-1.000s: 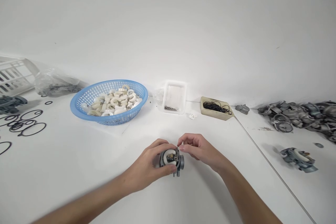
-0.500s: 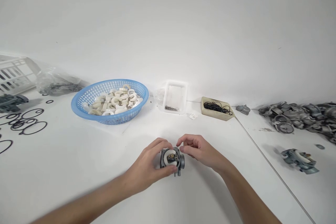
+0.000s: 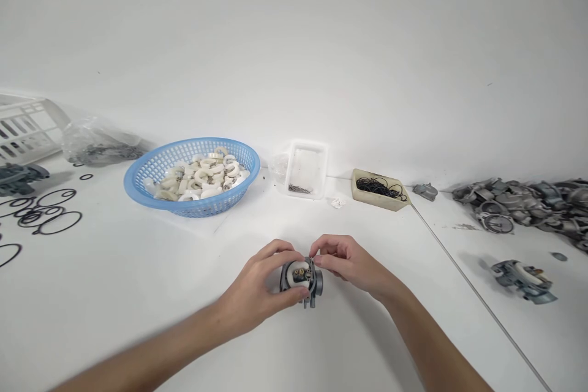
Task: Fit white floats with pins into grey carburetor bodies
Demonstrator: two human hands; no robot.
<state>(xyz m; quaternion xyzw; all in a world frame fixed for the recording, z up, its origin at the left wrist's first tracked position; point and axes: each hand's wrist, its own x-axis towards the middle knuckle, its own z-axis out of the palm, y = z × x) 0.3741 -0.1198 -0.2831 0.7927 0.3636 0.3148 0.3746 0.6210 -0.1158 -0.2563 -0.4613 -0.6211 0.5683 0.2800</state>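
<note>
A grey metal carburetor (image 3: 318, 282) rests on the white table in front of me, its open side up. Set into it is a white, C-shaped float (image 3: 292, 274), with brass jets (image 3: 299, 274) showing in the middle. My left hand (image 3: 260, 282) grips the carburetor from the left, fingers over the far rim and thumb along the near side. At its far right edge, the thumb and index finger of my right hand (image 3: 342, 260) are pinched together. Whatever lies between those fingertips is too small to make out.
Behind stand a blue basket (image 3: 130, 187) of white floats, a white tray (image 3: 321, 165) with small metal pins, and a beige tray (image 3: 381, 201) of black rings. Another carburetor (image 3: 523, 280) and piled metal bowls (image 3: 519, 199) lie right. Loose black rings (image 3: 57, 223) lie left.
The float looks slightly lower or more level in the carburetor, and my left fingers have shifted a little over it. My right hand stays nearly still at the edge.
</note>
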